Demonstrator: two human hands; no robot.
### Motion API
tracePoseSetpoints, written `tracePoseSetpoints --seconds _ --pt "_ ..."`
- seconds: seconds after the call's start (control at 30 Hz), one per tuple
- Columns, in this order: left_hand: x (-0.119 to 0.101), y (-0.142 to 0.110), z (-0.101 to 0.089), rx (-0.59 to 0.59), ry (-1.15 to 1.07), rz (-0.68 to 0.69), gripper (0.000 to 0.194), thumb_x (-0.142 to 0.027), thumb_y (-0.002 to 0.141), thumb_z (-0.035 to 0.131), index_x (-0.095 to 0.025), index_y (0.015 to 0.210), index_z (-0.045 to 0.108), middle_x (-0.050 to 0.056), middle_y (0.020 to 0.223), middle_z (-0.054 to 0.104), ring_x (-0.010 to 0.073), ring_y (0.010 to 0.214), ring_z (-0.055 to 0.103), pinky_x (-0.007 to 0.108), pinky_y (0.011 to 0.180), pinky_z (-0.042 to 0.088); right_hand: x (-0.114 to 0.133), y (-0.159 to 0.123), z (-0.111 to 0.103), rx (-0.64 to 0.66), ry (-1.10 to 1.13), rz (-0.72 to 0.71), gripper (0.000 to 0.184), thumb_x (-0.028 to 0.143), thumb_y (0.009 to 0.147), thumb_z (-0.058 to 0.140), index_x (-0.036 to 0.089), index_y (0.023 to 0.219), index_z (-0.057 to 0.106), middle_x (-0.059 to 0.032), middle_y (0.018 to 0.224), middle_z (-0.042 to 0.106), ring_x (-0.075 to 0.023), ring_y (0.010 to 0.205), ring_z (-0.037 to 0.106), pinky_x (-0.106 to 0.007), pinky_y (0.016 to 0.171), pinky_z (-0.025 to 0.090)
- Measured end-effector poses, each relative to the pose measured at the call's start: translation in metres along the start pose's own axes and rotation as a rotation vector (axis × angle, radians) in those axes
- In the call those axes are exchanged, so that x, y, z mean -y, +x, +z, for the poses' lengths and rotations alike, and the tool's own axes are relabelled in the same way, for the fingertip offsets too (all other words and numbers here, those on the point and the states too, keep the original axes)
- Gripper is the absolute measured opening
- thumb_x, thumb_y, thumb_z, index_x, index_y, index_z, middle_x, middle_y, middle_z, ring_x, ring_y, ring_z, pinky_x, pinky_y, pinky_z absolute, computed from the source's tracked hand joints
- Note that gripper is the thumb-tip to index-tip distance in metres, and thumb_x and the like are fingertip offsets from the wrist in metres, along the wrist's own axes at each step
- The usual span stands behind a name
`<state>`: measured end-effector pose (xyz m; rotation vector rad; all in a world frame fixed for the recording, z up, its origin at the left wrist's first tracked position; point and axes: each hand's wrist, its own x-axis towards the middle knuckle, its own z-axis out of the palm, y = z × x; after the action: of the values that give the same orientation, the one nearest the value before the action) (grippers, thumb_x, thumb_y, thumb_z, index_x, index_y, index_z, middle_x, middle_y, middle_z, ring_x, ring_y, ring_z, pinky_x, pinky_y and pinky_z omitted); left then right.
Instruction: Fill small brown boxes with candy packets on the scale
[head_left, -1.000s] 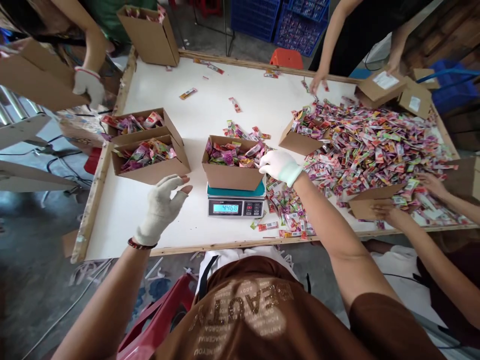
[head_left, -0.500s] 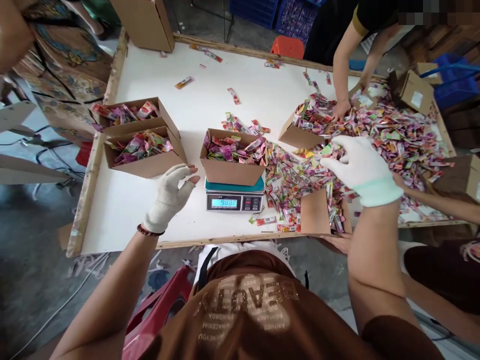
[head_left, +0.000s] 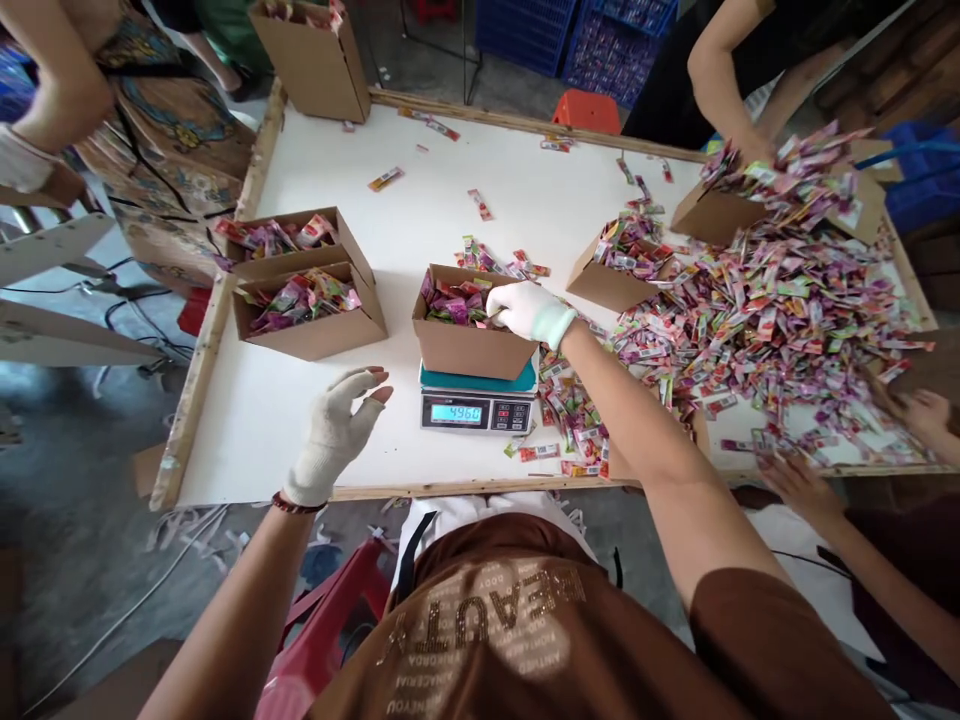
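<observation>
Cardboard box (head_left: 476, 347), on your scale (head_left: 478, 412), looks nearly filled with small packets (head_left: 457, 305); two filled boxes (head_left: 322, 332) stand to its left, a loose pile (head_left: 780, 290) remains at right. Your right hand (head_left: 531, 312) bunches its fingers over the packets, grip unclear; your left hand (head_left: 334, 428) hovers empty, fingers apart.

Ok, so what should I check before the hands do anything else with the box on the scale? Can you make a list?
1. Box sitting on the scale: ok, it rests on the teal top.
2. Display lit: ok, digits are glowing on it.
3. Left hand off the box: ok, it's open and apart from it.
4. Right hand away from the box: not ok, it's over the right end.
5. Right hand not gripping anything: cannot tell, the glove hides it.
6. Loose packets well away from the scale: not ok, some lie close by its right side.
</observation>
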<state>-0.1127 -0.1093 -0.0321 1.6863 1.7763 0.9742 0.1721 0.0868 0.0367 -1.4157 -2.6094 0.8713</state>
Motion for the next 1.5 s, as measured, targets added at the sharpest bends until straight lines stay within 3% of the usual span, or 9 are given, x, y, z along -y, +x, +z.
tracePoseSetpoints --seconds 0.13,0.4,0.63,0.77,0.93,1.13,1.23,1.33,1.5 --pt "0.006 -0.010 0.001 -0.018 -0.024 -0.060 0.037 -0.050 0.093 0.061 -0.015 0.100 0.074 0.014 0.118 0.076 0.0258 0.109 0.073 0.039 0.098 0.059 0.012 0.021 0.003 -0.050 0.140 0.015 0.020 0.026 0.093 0.069 0.018 0.110 0.076 -0.0013 0.096 0.074 -0.0196 0.095 0.064 -0.034 0.088 0.048" --pt "-0.003 0.005 0.009 -0.031 -0.017 0.007 0.037 -0.049 0.093 0.061 -0.016 0.106 0.074 0.015 0.118 0.076 0.0267 0.109 0.073 0.041 0.100 0.059 0.040 0.029 0.016 -0.069 0.213 0.009 0.036 0.049 0.097 0.072 0.014 0.088 0.071 -0.0012 0.086 0.073 -0.0183 0.084 0.069 -0.035 0.084 0.055" --pt "-0.031 0.030 0.019 -0.011 -0.036 0.132 0.030 -0.043 0.096 0.061 -0.017 0.105 0.072 0.014 0.121 0.075 0.0250 0.112 0.071 0.039 0.102 0.058 -0.004 -0.059 -0.058 -0.416 0.301 0.044 0.025 0.034 0.102 0.059 0.017 0.111 0.076 -0.0070 0.100 0.077 -0.0210 0.092 0.070 -0.039 0.087 0.056" --pt "-0.033 0.033 0.022 0.014 -0.020 0.096 0.030 -0.043 0.096 0.059 -0.018 0.106 0.071 0.013 0.122 0.074 0.0254 0.112 0.070 0.040 0.104 0.056 -0.042 -0.129 -0.098 -0.569 0.034 0.237 0.016 0.029 0.095 0.066 0.021 0.104 0.077 -0.0081 0.096 0.075 -0.0237 0.086 0.070 -0.043 0.086 0.057" --pt "-0.019 0.023 0.021 0.016 -0.023 0.016 0.035 -0.046 0.095 0.059 -0.016 0.106 0.071 0.014 0.118 0.074 0.0249 0.106 0.071 0.040 0.102 0.057 -0.059 -0.143 -0.083 -0.551 -0.086 0.339 0.049 0.031 0.086 0.080 0.014 0.131 0.069 -0.0188 0.123 0.066 -0.0250 0.093 0.068 -0.042 0.092 0.057" --pt "-0.019 0.020 0.013 -0.009 0.005 0.022 0.031 -0.043 0.096 0.058 -0.015 0.101 0.071 0.014 0.118 0.075 0.0245 0.108 0.071 0.038 0.097 0.059 -0.009 -0.077 -0.023 -0.320 -0.129 0.186 0.031 0.049 0.092 0.075 0.018 0.094 0.075 -0.0123 0.108 0.066 -0.0253 0.093 0.063 -0.041 0.087 0.050" --pt "-0.022 0.021 0.012 -0.024 0.022 0.036 0.031 -0.043 0.096 0.058 -0.016 0.103 0.071 0.014 0.118 0.075 0.0247 0.110 0.071 0.039 0.099 0.058 0.007 -0.054 -0.009 -0.153 -0.191 0.196 0.027 0.037 0.097 0.069 0.017 0.079 0.074 -0.0123 0.100 0.066 -0.0252 0.094 0.062 -0.038 0.084 0.046" --pt "-0.018 0.020 0.014 -0.017 -0.004 0.025 0.033 -0.044 0.095 0.060 -0.016 0.107 0.072 0.014 0.122 0.075 0.0250 0.111 0.071 0.040 0.101 0.058 0.009 -0.057 -0.018 -0.120 -0.169 0.145 0.025 0.021 0.098 0.060 0.016 0.077 0.073 -0.0108 0.097 0.065 -0.0232 0.092 0.062 -0.037 0.085 0.046" --pt "-0.010 0.019 0.018 -0.004 -0.039 -0.001 0.035 -0.046 0.095 0.060 -0.016 0.107 0.073 0.014 0.125 0.074 0.0244 0.108 0.072 0.040 0.101 0.058 -0.021 -0.124 -0.074 -0.372 -0.160 0.140 0.028 0.024 0.098 0.056 0.022 0.075 0.072 -0.0086 0.091 0.065 -0.0254 0.092 0.063 -0.042 0.089 0.050"
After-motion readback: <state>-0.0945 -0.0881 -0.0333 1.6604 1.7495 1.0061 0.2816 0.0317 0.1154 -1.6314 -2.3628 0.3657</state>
